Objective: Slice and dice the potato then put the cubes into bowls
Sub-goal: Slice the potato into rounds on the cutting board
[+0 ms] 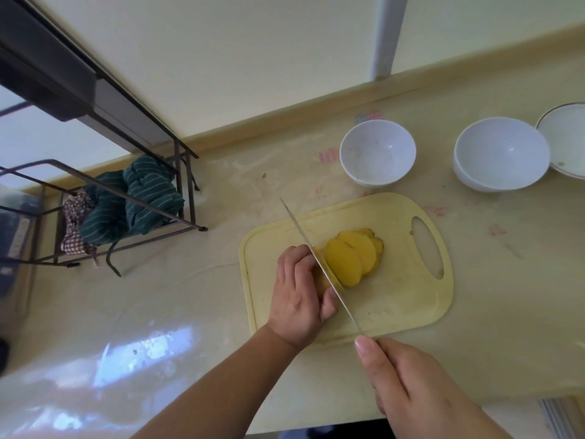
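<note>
Left hand (299, 296): curled, gripping potato (321, 280) beside blade.
Right hand (408, 384): wrapped round knife (316, 258).
Risk: fingertips nicked if stub slips.

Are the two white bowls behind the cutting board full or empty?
Empty: the left bowl and right bowl show bare white insides, no potato cubes.
</note>
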Demonstrator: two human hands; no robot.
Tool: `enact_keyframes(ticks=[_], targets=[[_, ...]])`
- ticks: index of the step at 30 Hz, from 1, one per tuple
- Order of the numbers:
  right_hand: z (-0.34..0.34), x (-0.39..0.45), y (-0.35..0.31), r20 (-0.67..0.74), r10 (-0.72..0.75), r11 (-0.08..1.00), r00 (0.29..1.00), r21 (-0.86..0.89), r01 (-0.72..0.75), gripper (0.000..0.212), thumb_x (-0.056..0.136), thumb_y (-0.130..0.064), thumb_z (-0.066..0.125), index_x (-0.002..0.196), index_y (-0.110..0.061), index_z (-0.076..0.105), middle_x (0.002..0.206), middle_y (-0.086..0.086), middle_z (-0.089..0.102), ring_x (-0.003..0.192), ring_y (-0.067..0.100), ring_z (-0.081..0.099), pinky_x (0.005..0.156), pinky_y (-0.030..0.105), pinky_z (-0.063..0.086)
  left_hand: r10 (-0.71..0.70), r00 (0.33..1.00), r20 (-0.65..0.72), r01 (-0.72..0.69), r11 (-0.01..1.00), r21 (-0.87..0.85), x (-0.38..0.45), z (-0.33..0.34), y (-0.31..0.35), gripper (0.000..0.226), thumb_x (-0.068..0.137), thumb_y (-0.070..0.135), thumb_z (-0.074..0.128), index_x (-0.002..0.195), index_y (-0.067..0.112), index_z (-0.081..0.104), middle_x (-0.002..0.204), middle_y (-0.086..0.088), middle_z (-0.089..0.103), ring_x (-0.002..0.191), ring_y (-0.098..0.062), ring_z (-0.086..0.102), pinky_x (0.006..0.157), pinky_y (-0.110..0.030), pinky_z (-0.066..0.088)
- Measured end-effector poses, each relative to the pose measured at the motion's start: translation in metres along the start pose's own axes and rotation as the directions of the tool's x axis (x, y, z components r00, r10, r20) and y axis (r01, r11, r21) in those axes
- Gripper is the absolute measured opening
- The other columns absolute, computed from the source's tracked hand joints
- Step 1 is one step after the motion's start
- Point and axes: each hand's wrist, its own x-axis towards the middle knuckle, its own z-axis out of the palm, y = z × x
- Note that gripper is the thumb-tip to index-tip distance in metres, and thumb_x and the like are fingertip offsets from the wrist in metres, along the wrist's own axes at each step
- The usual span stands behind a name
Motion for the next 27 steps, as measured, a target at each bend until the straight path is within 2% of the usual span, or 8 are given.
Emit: enact_keyframes(ticks=[4, 8, 11, 14, 17, 23, 25, 27], targets=[[-0.001, 0.023, -0.004, 0.059, -0.020, 1.000, 0.998, 0.000, 0.020, 0.057, 0.079, -0.069, 0.023, 0.057, -0.023, 0.049, 0.047, -0.015, 0.054, 0.047, 0.003, 0.047, 0.054, 0.021, 0.036, 0.003, 1.000, -0.026, -0.003, 1.000, -0.026, 0.005, 0.000, 0.003, 0.041, 0.105, 0.043, 0.038, 0.118, 0.006, 0.048, 0.123, -0.012, 0.046, 0.113, -0.033, 0.048, 0.104, -0.042, 0.042], [0.002, 0.039, -0.009, 0.084, -0.099, 0.995, 0.992, 0.013, 0.098, 0.051, 0.098, -0.050, 0.030, 0.055, -0.062, 0.054, 0.045, -0.025, 0.054, 0.048, -0.005, 0.050, 0.053, 0.014, 0.037, -0.050, 0.998, -0.050, 0.047, 0.997, -0.055, 0.006, -0.001, 0.007, 0.042, 0.106, 0.045, 0.036, 0.119, 0.007, 0.047, 0.125, -0.010, 0.045, 0.113, -0.032, 0.048, 0.099, -0.047, 0.046], [0.004, 0.026, 0.008, 0.043, -0.066, 0.998, 0.997, 0.015, 0.066, 0.051, 0.088, -0.067, 0.029, 0.056, -0.040, 0.058, 0.050, -0.019, 0.056, 0.053, 0.000, 0.052, 0.060, 0.018, 0.042, -0.050, 0.998, -0.040, 0.049, 0.998, -0.037, 0.005, 0.000, 0.006, 0.041, 0.105, 0.045, 0.037, 0.118, 0.008, 0.047, 0.124, -0.010, 0.045, 0.113, -0.032, 0.048, 0.098, -0.048, 0.045], [0.004, 0.004, 0.023, 0.005, 0.038, 0.999, 0.999, 0.026, -0.039, 0.059, 0.065, -0.092, 0.032, 0.065, -0.040, 0.061, 0.060, -0.013, 0.062, 0.056, 0.003, 0.057, 0.060, 0.019, 0.045, -0.032, 0.999, -0.030, 0.031, 0.999, -0.036, 0.004, 0.000, 0.004, 0.041, 0.104, 0.045, 0.037, 0.118, 0.007, 0.047, 0.123, -0.011, 0.045, 0.112, -0.033, 0.047, 0.099, -0.047, 0.044], [0.007, 0.015, 0.030, -0.032, 0.037, 0.998, 0.999, 0.052, -0.035, 0.056, 0.090, -0.060, 0.041, 0.055, -0.018, 0.053, 0.056, -0.002, 0.059, 0.053, 0.009, 0.054, 0.066, 0.032, 0.045, -0.025, 0.999, -0.044, 0.023, 0.999, -0.045, 0.005, 0.000, 0.005, 0.041, 0.105, 0.045, 0.036, 0.117, 0.007, 0.047, 0.122, -0.010, 0.044, 0.112, -0.032, 0.047, 0.100, -0.044, 0.043], [0.014, 0.042, 0.035, 0.004, -0.075, 0.996, 0.997, 0.038, 0.075, 0.056, 0.079, -0.068, 0.027, 0.054, -0.021, 0.046, 0.048, -0.005, 0.052, 0.049, 0.007, 0.045, 0.068, 0.041, 0.044, -0.057, 0.998, -0.020, 0.056, 0.997, -0.061, 0.008, -0.002, 0.005, 0.041, 0.105, 0.046, 0.036, 0.118, 0.008, 0.046, 0.124, -0.009, 0.044, 0.113, -0.032, 0.046, 0.101, -0.041, 0.043], [0.018, 0.020, 0.057, 0.023, -0.081, 0.997, 0.996, 0.002, 0.081, 0.058, 0.082, -0.074, 0.026, 0.056, -0.031, 0.054, 0.049, -0.005, 0.051, 0.053, 0.004, 0.048, 0.073, 0.031, 0.048, -0.062, 0.998, -0.018, 0.061, 0.996, -0.069, 0.007, -0.002, 0.004, 0.041, 0.105, 0.046, 0.037, 0.117, 0.008, 0.047, 0.123, -0.009, 0.044, 0.112, -0.032, 0.047, 0.100, -0.042, 0.043], [0.017, -0.003, 0.067, -0.080, -0.147, 0.982, 0.986, -0.128, 0.136, 0.039, 0.095, -0.064, 0.035, 0.078, -0.043, 0.063, 0.056, -0.010, 0.057, 0.064, 0.003, 0.054, 0.081, 0.009, 0.042, -0.061, 0.998, -0.020, 0.060, 0.996, -0.071, 0.006, -0.002, 0.004, 0.040, 0.104, 0.046, 0.037, 0.116, 0.008, 0.047, 0.122, -0.009, 0.044, 0.111, -0.033, 0.047, 0.099, -0.043, 0.044]])
